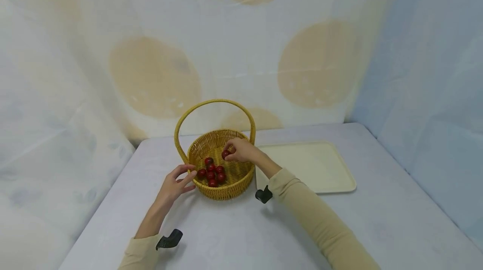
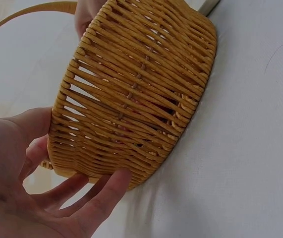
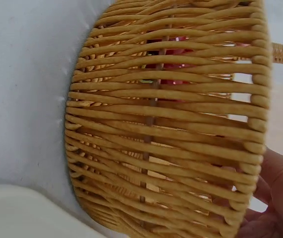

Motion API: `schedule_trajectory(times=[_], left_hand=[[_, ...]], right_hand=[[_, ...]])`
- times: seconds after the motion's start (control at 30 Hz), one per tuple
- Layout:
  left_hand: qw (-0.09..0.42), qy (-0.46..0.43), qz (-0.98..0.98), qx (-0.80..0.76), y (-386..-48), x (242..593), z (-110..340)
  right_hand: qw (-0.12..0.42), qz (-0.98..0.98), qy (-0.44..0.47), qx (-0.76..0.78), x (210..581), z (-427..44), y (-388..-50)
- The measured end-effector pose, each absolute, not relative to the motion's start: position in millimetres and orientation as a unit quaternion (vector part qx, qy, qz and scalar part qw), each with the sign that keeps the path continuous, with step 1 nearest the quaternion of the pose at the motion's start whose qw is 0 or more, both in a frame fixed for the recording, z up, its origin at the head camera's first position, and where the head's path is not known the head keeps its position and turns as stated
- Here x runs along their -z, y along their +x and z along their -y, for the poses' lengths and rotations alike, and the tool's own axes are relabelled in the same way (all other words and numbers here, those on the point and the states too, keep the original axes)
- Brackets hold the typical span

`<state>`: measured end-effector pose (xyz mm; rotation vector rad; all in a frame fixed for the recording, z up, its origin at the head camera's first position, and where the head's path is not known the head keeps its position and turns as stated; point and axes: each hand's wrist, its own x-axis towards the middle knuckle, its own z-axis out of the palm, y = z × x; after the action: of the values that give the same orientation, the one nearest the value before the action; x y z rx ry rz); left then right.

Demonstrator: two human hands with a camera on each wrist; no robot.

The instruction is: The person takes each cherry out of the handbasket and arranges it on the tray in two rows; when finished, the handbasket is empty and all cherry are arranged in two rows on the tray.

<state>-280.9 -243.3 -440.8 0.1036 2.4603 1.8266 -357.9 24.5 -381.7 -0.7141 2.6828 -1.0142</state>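
A round woven basket [image 1: 224,193] with a tall arched handle holds several small, round, dark red fruits [image 1: 220,177], gathered in its front left part. My left hand [image 1: 174,186] holds the basket's left side. In the left wrist view, its thumb reaches the rim and other fingers [image 2: 112,191] lie against the outer wall. Over the basket's right half, my right hand [image 1: 243,151] pinches one dark red fruit [image 1: 225,154] between thumb and fingers. The right wrist view shows part of this hand [image 3: 282,191] behind the wicker, with its fingertips mostly hidden.
A cream rectangular tray [image 1: 307,167] lies flat just right of the basket, partly covered by my right forearm. Both stand on a table with a white cloth [image 1: 234,236]. A patterned curtain [image 1: 234,52] hangs behind the table. Each wrist carries a black mount [image 1: 170,240].
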Motion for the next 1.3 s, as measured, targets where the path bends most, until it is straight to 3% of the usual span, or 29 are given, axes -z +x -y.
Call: schedule_trajectory(times=[0.6,0.9,1.3], left_hand=[[0.041,0.026,-0.805,-0.591,-274.4,436.1,242.7],[0.055,0.021,-0.800,-0.597,-259.0,409.4,233.0],[0.055,0.021,-0.804,-0.592,-257.9,408.7,229.8]], right_hand=[[0.023,-0.902,-0.260,0.344,371.8,-67.0,-339.5],[0.020,-0.891,-0.271,0.365,363.0,-89.2,-327.4],[0.031,-0.894,-0.229,0.383,367.5,-117.2,-323.2]])
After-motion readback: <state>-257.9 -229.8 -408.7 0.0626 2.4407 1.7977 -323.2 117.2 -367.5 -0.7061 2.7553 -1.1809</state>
